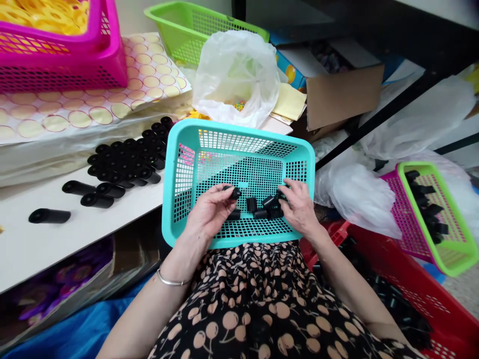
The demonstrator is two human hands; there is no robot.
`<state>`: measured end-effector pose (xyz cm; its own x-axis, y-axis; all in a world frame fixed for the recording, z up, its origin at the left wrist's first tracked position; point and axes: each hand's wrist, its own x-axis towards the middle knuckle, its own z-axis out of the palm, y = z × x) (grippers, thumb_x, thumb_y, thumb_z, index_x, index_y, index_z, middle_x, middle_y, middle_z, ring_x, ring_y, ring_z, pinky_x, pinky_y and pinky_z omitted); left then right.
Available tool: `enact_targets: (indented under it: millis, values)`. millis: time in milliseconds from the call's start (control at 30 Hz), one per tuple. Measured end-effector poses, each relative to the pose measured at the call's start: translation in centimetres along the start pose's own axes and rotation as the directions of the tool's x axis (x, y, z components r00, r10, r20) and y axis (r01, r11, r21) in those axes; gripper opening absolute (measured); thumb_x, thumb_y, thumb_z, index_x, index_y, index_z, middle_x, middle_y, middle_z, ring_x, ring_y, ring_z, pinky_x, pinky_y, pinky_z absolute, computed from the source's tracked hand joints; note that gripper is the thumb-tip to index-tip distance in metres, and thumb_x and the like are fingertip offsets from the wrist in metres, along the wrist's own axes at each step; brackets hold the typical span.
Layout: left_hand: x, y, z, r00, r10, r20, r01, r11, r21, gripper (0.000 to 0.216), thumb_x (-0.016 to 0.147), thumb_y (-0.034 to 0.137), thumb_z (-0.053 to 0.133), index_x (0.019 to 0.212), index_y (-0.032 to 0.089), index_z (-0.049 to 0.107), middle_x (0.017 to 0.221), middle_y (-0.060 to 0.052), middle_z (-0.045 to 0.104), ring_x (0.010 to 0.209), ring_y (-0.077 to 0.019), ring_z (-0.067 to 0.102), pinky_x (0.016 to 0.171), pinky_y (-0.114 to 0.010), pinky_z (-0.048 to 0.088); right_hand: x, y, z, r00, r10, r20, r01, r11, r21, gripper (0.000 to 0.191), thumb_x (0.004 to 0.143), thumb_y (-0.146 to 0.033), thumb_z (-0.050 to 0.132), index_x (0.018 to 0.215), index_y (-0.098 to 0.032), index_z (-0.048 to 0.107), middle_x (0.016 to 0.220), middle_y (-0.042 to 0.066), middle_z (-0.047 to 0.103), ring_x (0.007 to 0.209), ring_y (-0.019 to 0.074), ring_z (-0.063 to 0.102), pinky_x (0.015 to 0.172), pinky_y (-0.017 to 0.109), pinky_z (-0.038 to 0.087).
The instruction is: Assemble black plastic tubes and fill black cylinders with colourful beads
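Holding a black tube (236,193) in the left hand (209,210), pinched between thumb and fingertips, above the floor of a turquoise basket (239,243). Reaching with the right hand (300,208), fingers bent and a little apart, to a small group of loose tubes (262,214) at the near right of the same basket. Cannot tell whether pinching one there or only touching. Meeting the basket's near rim, a cherry-print dress (239,304); circling the left wrist, a bangle (172,282).

Left of the basket, gathered closely on the white counter (26,254), many more tubes (125,162), with a few set apart toward the left. Beyond these, a circle-print sheet (149,67) under pink baskets (71,75) filled with yellow pieces (48,15). Just past the basket's far rim, an open plastic bag (239,60) with tiny coloured bits inside, in front of a green basket (179,42). To the right of the bag, an open carton (342,99).

Beneath the right forearm, a red crate (445,299) with black pieces inside; farther right, a lime basket (462,249) set into a magenta one, also holding black pieces. Under the counter, purple things (71,279) in a box.
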<state>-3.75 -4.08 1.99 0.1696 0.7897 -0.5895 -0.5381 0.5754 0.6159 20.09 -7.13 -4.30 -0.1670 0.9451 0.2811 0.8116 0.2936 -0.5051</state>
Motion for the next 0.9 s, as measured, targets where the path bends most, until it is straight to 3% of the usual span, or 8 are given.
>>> enact_targets:
  millis: [133, 233, 300, 367, 467, 567, 700, 900]
  values:
    - [0.1, -0.3, -0.1, 1.0, -0.014, -0.004, 0.014, 1.0, 0.013, 0.02, 0.062, 0.007, 0.071, 0.079, 0.013, 0.062, 0.071, 0.0, 0.063, 0.062, -0.0092, 0.058, 0.055, -0.02, 0.045, 0.7, -1.2, 1.0, 0.93, -0.152, 0.333, 0.218, 0.961, -0.171, 0.036, 0.079, -0.005, 0.043, 0.107, -0.018, 0.062, 0.121, 0.012, 0.057, 0.108, 0.0295, 0.04, 0.086, 0.045, 0.038]
    - [0.2, -0.5, -0.2, 1.0, -0.009, 0.01, 0.009, 1.0, 0.011, 0.019, 0.062, 0.007, 0.071, 0.077, 0.012, 0.062, 0.071, 0.0, 0.063, 0.062, -0.0088, 0.058, 0.055, -0.019, 0.044, 1.5, -1.4, 1.4, 0.887, -0.13, 0.443, 0.231, 0.956, -0.182, 0.03, 0.079, -0.004, 0.043, 0.098, -0.017, 0.063, 0.099, 0.014, 0.062, 0.099, 0.0286, 0.044, 0.083, 0.044, 0.036]
    - [0.2, -0.6, -0.2, 1.0, -0.01, 0.022, 0.009, 1.0, 0.009, 0.018, 0.063, 0.006, 0.071, 0.077, 0.012, 0.062, 0.072, 0.0, 0.063, 0.062, -0.0088, 0.058, 0.055, -0.019, 0.044, 1.8, -1.3, 1.4, 0.918, -0.095, 0.384, 0.123, 0.991, -0.049, 0.026, 0.079, -0.008, 0.048, 0.097, -0.018, 0.062, 0.095, 0.012, 0.062, 0.097, 0.027, 0.046, 0.085, 0.044, 0.036]
    - [0.0, -0.7, -0.1, 1.0, -0.018, 0.022, 0.018, 1.0, 0.009, 0.019, 0.063, 0.005, 0.07, 0.078, 0.012, 0.062, 0.072, -0.001, 0.064, 0.062, -0.0094, 0.059, 0.056, -0.02, 0.045, 1.8, -1.4, 1.1, 0.963, -0.016, 0.268, -0.058, 0.962, 0.268, 0.026, 0.079, -0.015, 0.055, 0.104, -0.021, 0.059, 0.099, 0.008, 0.061, 0.096, 0.0242, 0.049, 0.086, 0.042, 0.04]
    - [-0.2, -1.1, 0.2, 0.999, -0.041, 0.021, 0.041, 0.999, 0.007, 0.02, 0.063, 0.003, 0.07, 0.078, 0.012, 0.061, 0.073, -0.002, 0.064, 0.062, -0.0103, 0.061, 0.057, -0.021, 0.047, 1.5, -2.6, 0.7, 0.97, 0.161, 0.185, -0.245, 0.595, 0.765, 0.043, 0.076, -0.027, 0.064, 0.117, -0.026, 0.051, 0.106, 0.004, 0.06, 0.097, 0.0204, 0.055, 0.087, 0.039, 0.046]
    - [-0.4, -1.8, 0.7, 0.996, -0.073, 0.05, 0.073, 0.997, 0.008, 0.021, 0.063, 0.003, 0.071, 0.08, 0.011, 0.062, 0.074, -0.002, 0.064, 0.063, -0.0103, 0.061, 0.059, -0.021, 0.049, 1.3, -4.5, 0.6, 0.948, 0.268, 0.171, -0.252, 0.306, 0.918, 0.047, 0.072, -0.033, 0.07, 0.115, -0.027, 0.052, 0.108, 0.004, 0.059, 0.096, 0.0188, 0.058, 0.089, 0.038, 0.048]
    - [-0.5, -2.5, 1.1, 0.99, -0.114, 0.081, 0.115, 0.993, -0.006, 0.022, 0.064, 0.003, 0.072, 0.083, 0.011, 0.064, 0.076, -0.004, 0.066, 0.065, -0.0107, 0.063, 0.063, -0.022, 0.051, 1.2, -5.8, 1.0, 0.934, 0.346, 0.085, -0.193, 0.291, 0.937, 0.04, 0.069, -0.03, 0.075, 0.104, -0.026, 0.055, 0.099, 0.003, 0.061, 0.089, 0.017, 0.06, 0.082, 0.034, 0.051]
    - [-0.7, -2.6, 1.3, 0.991, -0.118, 0.055, 0.12, 0.992, -0.039, 0.021, 0.063, 0.002, 0.072, 0.079, 0.01, 0.062, 0.073, -0.003, 0.066, 0.062, -0.011, 0.064, 0.061, -0.021, 0.053, 0.9, -5.5, 1.4, 0.942, 0.333, 0.035, -0.151, 0.33, 0.932, 0.04, 0.068, -0.026, 0.076, 0.101, -0.025, 0.054, 0.097, 0.003, 0.061, 0.088, 0.0161, 0.06, 0.079, 0.031, 0.052]
